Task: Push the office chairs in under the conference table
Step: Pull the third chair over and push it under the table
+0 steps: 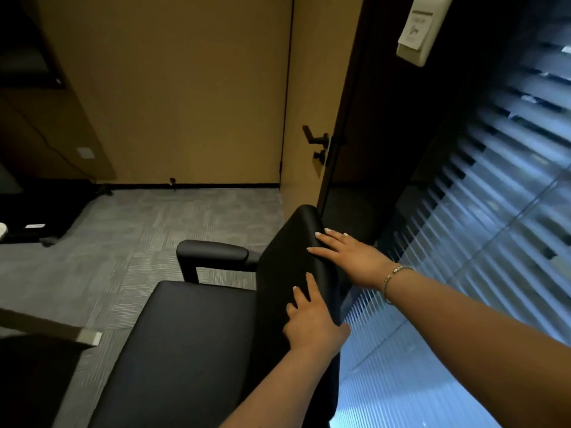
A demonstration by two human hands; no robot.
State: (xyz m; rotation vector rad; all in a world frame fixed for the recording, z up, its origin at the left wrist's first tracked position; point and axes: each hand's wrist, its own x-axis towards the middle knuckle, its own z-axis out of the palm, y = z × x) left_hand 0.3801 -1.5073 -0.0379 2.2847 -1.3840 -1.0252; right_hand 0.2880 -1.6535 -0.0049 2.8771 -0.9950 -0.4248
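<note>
A black office chair [197, 338] with a padded seat and armrest [213, 253] stands in front of me, its backrest [290, 264] toward the window. My left hand [312, 322] lies on the near edge of the backrest, fingers wrapped over it. My right hand [349, 257], with a bracelet at the wrist, grips the backrest's top edge farther along. A corner of the conference table [46, 327] shows at the lower left, its edge a short way from the chair's seat.
Grey carpet [154, 230] stretches ahead to a tan wall. A door with a dark lever handle [315, 139] stands behind the chair. A glass wall with blinds [482, 211] runs along the right. Dark furniture sits at far left.
</note>
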